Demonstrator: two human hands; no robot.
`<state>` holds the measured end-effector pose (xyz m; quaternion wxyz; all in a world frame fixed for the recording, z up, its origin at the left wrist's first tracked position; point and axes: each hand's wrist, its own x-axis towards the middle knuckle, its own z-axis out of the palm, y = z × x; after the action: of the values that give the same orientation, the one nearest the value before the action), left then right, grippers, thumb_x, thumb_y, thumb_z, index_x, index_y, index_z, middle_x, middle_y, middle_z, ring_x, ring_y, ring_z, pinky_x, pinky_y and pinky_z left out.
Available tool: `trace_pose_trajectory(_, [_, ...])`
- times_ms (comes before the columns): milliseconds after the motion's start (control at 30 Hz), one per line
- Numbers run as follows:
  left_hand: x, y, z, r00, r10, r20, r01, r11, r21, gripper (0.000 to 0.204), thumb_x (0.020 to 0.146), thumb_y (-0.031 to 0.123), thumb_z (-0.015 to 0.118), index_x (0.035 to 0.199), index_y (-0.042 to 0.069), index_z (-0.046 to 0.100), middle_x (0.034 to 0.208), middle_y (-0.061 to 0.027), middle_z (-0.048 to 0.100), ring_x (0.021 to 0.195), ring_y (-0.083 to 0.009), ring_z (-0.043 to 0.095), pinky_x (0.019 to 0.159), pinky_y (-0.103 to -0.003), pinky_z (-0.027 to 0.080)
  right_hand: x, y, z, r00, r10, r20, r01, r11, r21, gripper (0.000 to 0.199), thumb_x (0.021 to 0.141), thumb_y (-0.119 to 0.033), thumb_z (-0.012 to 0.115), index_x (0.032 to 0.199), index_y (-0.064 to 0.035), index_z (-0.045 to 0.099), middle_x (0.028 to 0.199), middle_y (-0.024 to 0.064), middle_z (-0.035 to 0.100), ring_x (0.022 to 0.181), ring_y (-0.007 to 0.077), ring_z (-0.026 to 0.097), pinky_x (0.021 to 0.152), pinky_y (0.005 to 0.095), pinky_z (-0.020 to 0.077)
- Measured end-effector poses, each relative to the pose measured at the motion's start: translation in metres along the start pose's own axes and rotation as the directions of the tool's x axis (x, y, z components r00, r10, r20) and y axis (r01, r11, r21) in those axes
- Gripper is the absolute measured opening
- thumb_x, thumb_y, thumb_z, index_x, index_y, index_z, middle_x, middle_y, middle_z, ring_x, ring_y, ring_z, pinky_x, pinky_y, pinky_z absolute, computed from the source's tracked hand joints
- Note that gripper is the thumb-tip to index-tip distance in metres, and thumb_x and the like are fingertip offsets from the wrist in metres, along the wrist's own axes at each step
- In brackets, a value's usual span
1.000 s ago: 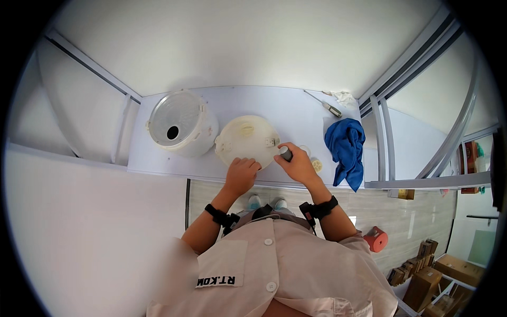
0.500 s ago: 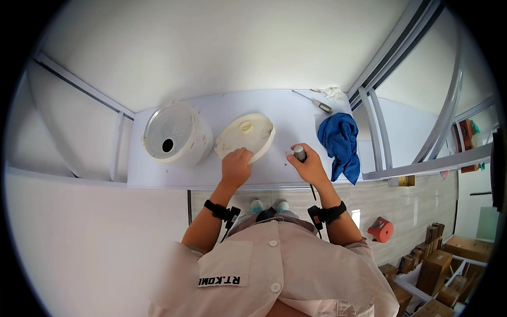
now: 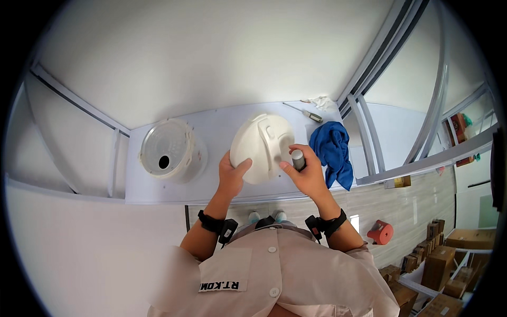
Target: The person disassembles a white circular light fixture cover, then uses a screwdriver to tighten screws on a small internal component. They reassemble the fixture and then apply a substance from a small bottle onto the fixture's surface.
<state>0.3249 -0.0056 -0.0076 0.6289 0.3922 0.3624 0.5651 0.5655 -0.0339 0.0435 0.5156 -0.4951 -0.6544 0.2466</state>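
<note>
A round cream plastic lid (image 3: pixel 248 150) is tilted up in front of me, its raised grip bar facing up. My left hand (image 3: pixel 233 174) is closed on its left lower edge, thumb on top. In my right hand (image 3: pixel 312 177) is a dark-handled screwdriver (image 3: pixel 298 158) with a grey butt end; its shaft is hidden now. That hand is close to the lid's right edge; whether it touches cannot be made out. To the left stands a translucent white bucket (image 3: pixel 196 161) with a dark round hole visible inside.
A bunched blue cloth (image 3: pixel 331 148) lies at the table's right end. Behind it are a second screwdriver (image 3: pixel 312 115) and crumpled white tissue (image 3: pixel 322 102). Metal frame bars (image 3: pixel 364 134) border the table (image 3: pixel 216 113). A red stool (image 3: pixel 380 232) and cardboard boxes (image 3: pixel 438 267) are on the floor.
The lid has been turned over, from its ringed underside to the side with the grip bar, and raised. My right hand has moved nearer to it, still holding the screwdriver.
</note>
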Motion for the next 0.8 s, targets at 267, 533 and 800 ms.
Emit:
trace_pose_trajectory(267, [-0.004, 0.002, 0.008, 0.978, -0.158, 0.137, 0.179, 0.971, -0.159, 0.041, 0.102, 0.008, 0.070, 0.141, 0.000, 0.059, 0.130, -0.0117, 0.071, 0.115, -0.0202, 0.070, 0.098, -0.038, 0.060, 0.006, -0.022, 0.000, 0.963, 0.247, 0.109, -0.244, 0.969, -0.039, 0.054, 0.080, -0.027, 0.095, 0.118, -0.0007, 0.067, 0.089, 0.0145, 0.075, 0.076, 0.0199, 0.072, 0.070, 0.0324, 0.0577])
trace_pose_trajectory(533, [-0.017, 0.015, 0.038, 0.990, 0.107, 0.094, -0.140, 0.866, 0.481, 0.034, 0.094, 0.010, 0.080, 0.123, -0.003, 0.069, 0.107, -0.0074, 0.077, 0.095, -0.0122, 0.070, 0.083, -0.032, 0.058, 0.005, 0.005, 0.014, 0.944, 0.328, -0.014, -0.326, 0.942, 0.077, 0.049, 0.078, -0.018, 0.087, 0.118, 0.0012, 0.067, 0.089, 0.0120, 0.076, 0.077, 0.0172, 0.071, 0.072, 0.0325, 0.0580])
trace_pose_trajectory(800, [-0.012, 0.015, 0.045, 0.978, 0.194, 0.082, -0.208, 0.821, 0.532, 0.032, 0.095, 0.012, 0.079, 0.121, -0.004, 0.069, 0.103, -0.0087, 0.077, 0.090, -0.0127, 0.070, 0.079, -0.032, 0.057, 0.005, 0.010, 0.018, 0.951, 0.299, -0.084, -0.286, 0.948, 0.140, 0.047, 0.078, -0.016, 0.085, 0.118, 0.0026, 0.066, 0.088, 0.0104, 0.074, 0.077, 0.0139, 0.069, 0.072, 0.0310, 0.0572])
